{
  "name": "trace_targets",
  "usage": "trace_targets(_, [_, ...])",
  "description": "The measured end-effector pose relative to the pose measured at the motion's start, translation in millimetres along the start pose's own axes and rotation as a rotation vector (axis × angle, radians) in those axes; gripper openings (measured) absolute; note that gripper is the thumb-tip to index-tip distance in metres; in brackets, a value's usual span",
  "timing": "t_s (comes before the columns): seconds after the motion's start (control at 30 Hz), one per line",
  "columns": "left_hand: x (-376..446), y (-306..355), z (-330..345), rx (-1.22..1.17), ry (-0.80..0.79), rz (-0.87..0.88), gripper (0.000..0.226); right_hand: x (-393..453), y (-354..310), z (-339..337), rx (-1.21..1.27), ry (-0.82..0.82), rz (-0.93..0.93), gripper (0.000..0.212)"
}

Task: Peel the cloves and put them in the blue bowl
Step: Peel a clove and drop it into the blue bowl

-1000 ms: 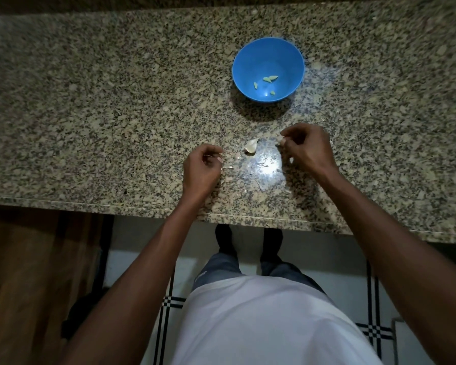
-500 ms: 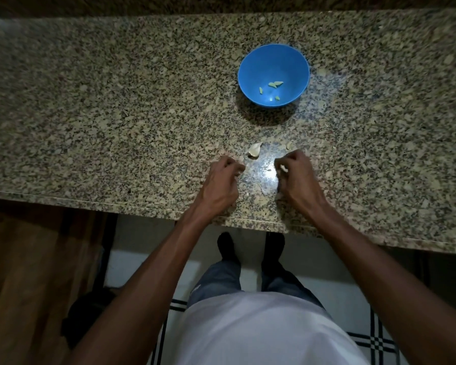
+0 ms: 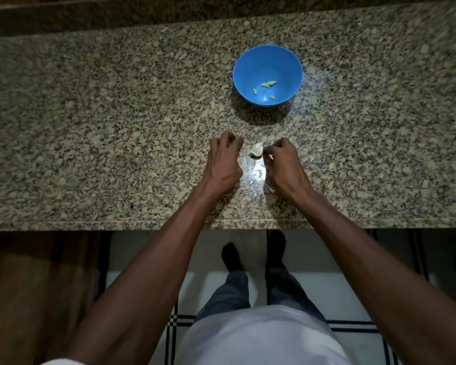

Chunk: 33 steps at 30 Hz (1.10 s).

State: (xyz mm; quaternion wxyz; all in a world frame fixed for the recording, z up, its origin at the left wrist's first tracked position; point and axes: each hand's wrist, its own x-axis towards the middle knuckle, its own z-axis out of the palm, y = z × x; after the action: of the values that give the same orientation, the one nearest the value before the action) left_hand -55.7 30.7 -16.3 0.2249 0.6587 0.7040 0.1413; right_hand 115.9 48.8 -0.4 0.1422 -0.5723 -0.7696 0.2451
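One unpeeled clove [image 3: 256, 149] is lying on the granite counter [image 3: 116, 127] between both hands. The right hand [image 3: 283, 164] is pinching a pale scrap; the left hand [image 3: 224, 160] is curling, contents hidden. Peeled pieces [image 3: 267, 85] are sitting in the blue bowl [image 3: 248, 72] beyond.

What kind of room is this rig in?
Most likely a home kitchen. The person stands at a speckled granite counter, a blue bowl on it holds a few peeled cloves, and the floor below is pale tile with dark striped lines.
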Motion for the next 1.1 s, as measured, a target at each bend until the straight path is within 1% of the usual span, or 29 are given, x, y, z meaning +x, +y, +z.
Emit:
trace_targets(0.1, [-27, -8, 3, -0.019, -0.031, 0.097, 0.051, -20, -4, 4, 0.033, -0.033, -0.029, 0.011])
trace_targets(0.17, [-51, -10, 3, -0.106, -0.039, 0.167, 0.041, -33, -4, 2, 0.058, -0.080, -0.067, 0.010])
trace_targets(0.23, [-64, -14, 1, -0.167, -0.018, 0.183, 0.038, -41, -1, -2, 0.078, -0.102, -0.088, 0.013])
trace_targets(0.3, [-60, -20, -2, -0.160, 0.044, 0.132, 0.041, -42, 4, -5, 0.081, -0.076, -0.059, 0.016])
trace_targets(0.33, [-55, -23, -3, -0.144, 0.060, 0.085, 0.047, -41, 7, -6, 0.074, -0.057, -0.030, 0.018])
trace_targets(0.4, [-46, -23, -4, -0.104, 0.028, 0.010, 0.060, -37, 9, -6, 0.046, -0.032, 0.025, 0.023])
trace_targets(0.47, [-42, -15, -2, -0.060, -0.013, 0.036, 0.066, -33, 3, 0, 0.016, -0.038, 0.001, 0.027])
trace_targets(0.53, [-43, -9, 3, -0.053, -0.060, 0.103, 0.067, -34, -6, 9, 0.007, -0.106, -0.066, 0.038])
trace_targets(0.57, [-46, -7, 5, -0.063, -0.077, 0.130, 0.065, -36, -8, 12, -0.001, -0.142, -0.091, 0.043])
trace_targets(0.63, [-56, -10, 9, -0.097, -0.076, 0.146, 0.056, -44, -8, 11, -0.011, -0.154, -0.119, 0.043])
trace_targets(0.73, [-70, -19, 6, -0.157, -0.003, 0.109, 0.045, -55, 3, 0, 0.054, -0.083, -0.069, 0.035])
trace_targets(0.77, [-70, -21, 5, -0.169, 0.023, 0.092, 0.045, -58, 9, -4, 0.069, -0.053, -0.035, 0.034])
trace_targets(0.83, [-66, -19, 3, -0.162, 0.044, 0.063, 0.056, -63, 18, -7, 0.032, -0.007, 0.047, 0.032])
trace_targets(0.9, [-58, -13, 5, -0.116, 0.024, 0.067, 0.065, -68, 19, -4, -0.031, 0.008, 0.137, 0.034])
trace_targets(0.97, [-54, -7, 7, -0.066, -0.027, 0.117, 0.061, -72, 11, 3, -0.034, 0.001, 0.156, 0.032])
trace_targets(1.03, [-57, -3, 9, -0.095, -0.093, 0.175, 0.052, -74, -4, 13, 0.048, -0.040, 0.137, 0.031])
trace_targets(1.07, [-61, -3, 8, -0.130, -0.105, 0.190, 0.050, -73, -11, 16, 0.095, -0.048, 0.127, 0.035])
trace_targets(1.1, [-64, -5, 6, -0.163, -0.084, 0.180, 0.049, -72, -16, 17, 0.136, -0.036, 0.124, 0.039])
